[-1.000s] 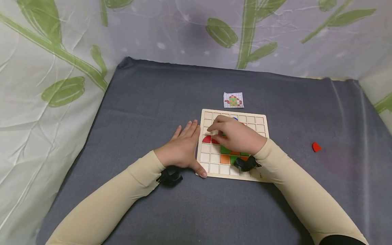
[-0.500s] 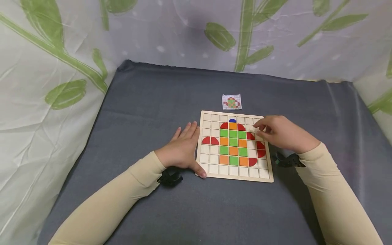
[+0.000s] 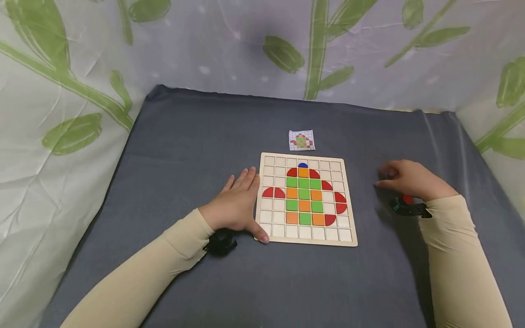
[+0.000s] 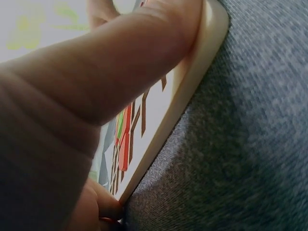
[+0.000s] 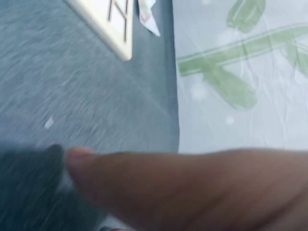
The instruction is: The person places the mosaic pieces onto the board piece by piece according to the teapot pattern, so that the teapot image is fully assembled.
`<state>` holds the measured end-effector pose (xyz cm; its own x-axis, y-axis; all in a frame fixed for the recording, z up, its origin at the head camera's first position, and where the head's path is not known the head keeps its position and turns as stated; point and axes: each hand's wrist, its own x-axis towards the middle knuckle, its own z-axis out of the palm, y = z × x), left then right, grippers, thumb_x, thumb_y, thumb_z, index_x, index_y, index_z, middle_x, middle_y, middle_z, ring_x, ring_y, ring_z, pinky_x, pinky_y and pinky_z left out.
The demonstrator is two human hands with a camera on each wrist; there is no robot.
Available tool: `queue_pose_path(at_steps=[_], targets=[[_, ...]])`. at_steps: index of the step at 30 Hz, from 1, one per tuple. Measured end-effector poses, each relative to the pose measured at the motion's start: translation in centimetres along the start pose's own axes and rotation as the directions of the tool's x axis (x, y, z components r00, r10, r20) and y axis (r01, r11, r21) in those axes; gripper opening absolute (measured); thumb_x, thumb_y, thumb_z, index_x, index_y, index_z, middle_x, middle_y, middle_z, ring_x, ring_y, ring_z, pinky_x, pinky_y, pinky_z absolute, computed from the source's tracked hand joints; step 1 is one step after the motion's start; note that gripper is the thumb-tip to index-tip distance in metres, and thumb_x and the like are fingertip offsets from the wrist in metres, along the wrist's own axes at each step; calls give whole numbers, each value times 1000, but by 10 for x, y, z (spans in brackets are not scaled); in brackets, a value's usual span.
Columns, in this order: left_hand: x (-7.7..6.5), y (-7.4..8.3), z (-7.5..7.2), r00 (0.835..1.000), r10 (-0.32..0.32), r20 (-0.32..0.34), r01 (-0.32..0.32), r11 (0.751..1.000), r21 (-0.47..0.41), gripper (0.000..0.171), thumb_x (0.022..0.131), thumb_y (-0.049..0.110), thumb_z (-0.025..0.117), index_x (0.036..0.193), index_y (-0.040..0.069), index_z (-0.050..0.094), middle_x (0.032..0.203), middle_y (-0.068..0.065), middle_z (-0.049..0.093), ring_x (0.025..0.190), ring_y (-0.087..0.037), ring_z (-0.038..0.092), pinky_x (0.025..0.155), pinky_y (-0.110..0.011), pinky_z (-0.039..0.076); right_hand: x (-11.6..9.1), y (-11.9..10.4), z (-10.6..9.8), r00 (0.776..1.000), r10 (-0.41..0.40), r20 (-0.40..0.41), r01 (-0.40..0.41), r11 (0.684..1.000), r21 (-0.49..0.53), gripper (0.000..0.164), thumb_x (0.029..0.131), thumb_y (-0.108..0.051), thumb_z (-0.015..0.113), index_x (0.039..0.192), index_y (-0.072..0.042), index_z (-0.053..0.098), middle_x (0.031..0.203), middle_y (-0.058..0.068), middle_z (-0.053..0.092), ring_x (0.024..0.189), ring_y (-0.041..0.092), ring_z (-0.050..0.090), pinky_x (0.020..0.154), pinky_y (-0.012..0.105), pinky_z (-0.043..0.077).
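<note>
A square wooden grid board (image 3: 268,230) lies on the dark cloth, with green, orange, red and blue pieces set in its cells. My left hand (image 3: 234,205) is spread along the board's left edge, its thumb on the front left corner; in the left wrist view the thumb (image 4: 120,57) presses that corner. To the right of the board, my right hand (image 3: 410,179) hovers over the cloth, fingers loosely bent, with nothing seen in them. A loose red piece (image 3: 408,199) shows partly behind my right wrist.
A small paper card (image 3: 301,140) with a coloured grid picture lies just beyond the board. The grey cloth (image 3: 197,136) covers the table. White curtains (image 3: 229,50) with green leaves hang behind and at the sides.
My right hand has moved from over the board's left side, across it, to the cloth on the right. My left hand stays at the board's edge. The head view has shifted slightly.
</note>
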<state>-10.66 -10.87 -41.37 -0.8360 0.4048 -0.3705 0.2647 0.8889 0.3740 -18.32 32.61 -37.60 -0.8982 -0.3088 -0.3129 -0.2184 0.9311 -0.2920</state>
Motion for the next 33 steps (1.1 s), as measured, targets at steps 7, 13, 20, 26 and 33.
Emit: queue_pose_path(at_steps=[7,13,20,26,33], targets=[[-1,4,0,1000,4,-6,-4,1000,10,165,52,77,93,167,-2,4,176,-17,-5,163,-33,-6,130,-56,-1,-38,25,12,992,-41,-120,35,998,-54,40,94,-24,79,118,7,72,100,20,69,87,31,66,78,53,54],[-1,2,-3,1000,-8,-14,8,1000,12,166,52,75,94,167,-2,4,176,-18,-6,163,-33,-6,130,-56,0,-49,33,25,963,-116,-244,104,993,-64,22,87,-10,83,105,0,76,87,5,69,80,22,64,69,40,52],[-3,-2,0,1000,-14,-10,14,1000,-1,166,52,75,94,167,-2,3,176,-18,-6,163,-33,-6,130,-56,-1,-46,21,34,968,-63,-242,68,998,11,17,89,-9,78,104,-2,77,89,1,74,80,17,67,67,30,52],[-1,1,1,1000,-5,-5,5,1000,-2,165,52,76,94,167,-1,3,176,-18,-7,163,-34,-7,130,-57,-1,-41,-9,37,974,-84,-213,92,995,31,23,85,-11,80,105,-1,76,85,1,73,78,17,65,68,34,53],[1,3,-1,1000,3,-4,-3,1000,18,164,52,76,94,167,-3,6,176,-19,-4,163,-35,-5,130,-58,0,-33,-80,42,936,-289,-203,294,956,-5,20,82,-6,81,101,-7,75,89,0,67,80,16,60,69,34,53]])
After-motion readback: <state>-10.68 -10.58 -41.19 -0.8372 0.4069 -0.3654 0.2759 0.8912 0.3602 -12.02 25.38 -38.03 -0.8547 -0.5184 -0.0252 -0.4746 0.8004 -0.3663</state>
